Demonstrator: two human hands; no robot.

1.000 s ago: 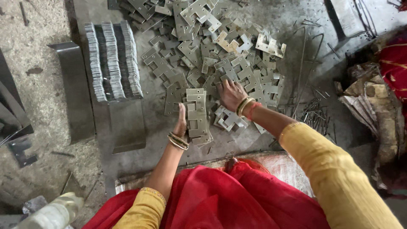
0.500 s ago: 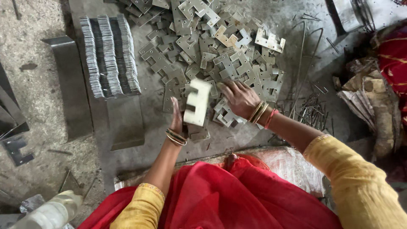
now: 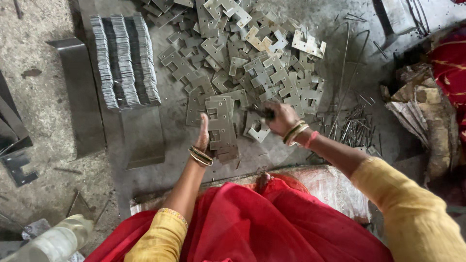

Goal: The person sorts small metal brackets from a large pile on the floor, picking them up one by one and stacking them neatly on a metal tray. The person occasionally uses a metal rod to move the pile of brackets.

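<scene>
A small stack of flat grey notched metal plates (image 3: 222, 127) lies on the floor in front of me. My left hand (image 3: 203, 136) rests against the stack's left edge, thumb up, bangles on the wrist. My right hand (image 3: 280, 118) is just right of the stack, fingers closed on a loose metal plate (image 3: 264, 113) from the heap. A wide heap of loose plates of the same kind (image 3: 257, 63) spreads beyond both hands.
Three upright rows of sorted plates (image 3: 125, 58) stand at the left on a metal sheet (image 3: 143, 138). A bent metal strip (image 3: 80, 94) lies further left. Thin rods and nails (image 3: 354, 126) lie at the right, beside torn cardboard (image 3: 422, 111). Red cloth (image 3: 272, 228) covers my lap.
The stack, tipped up on edge half a second ago, now lies flat again. My right hand has moved left and closed on a loose plate.
</scene>
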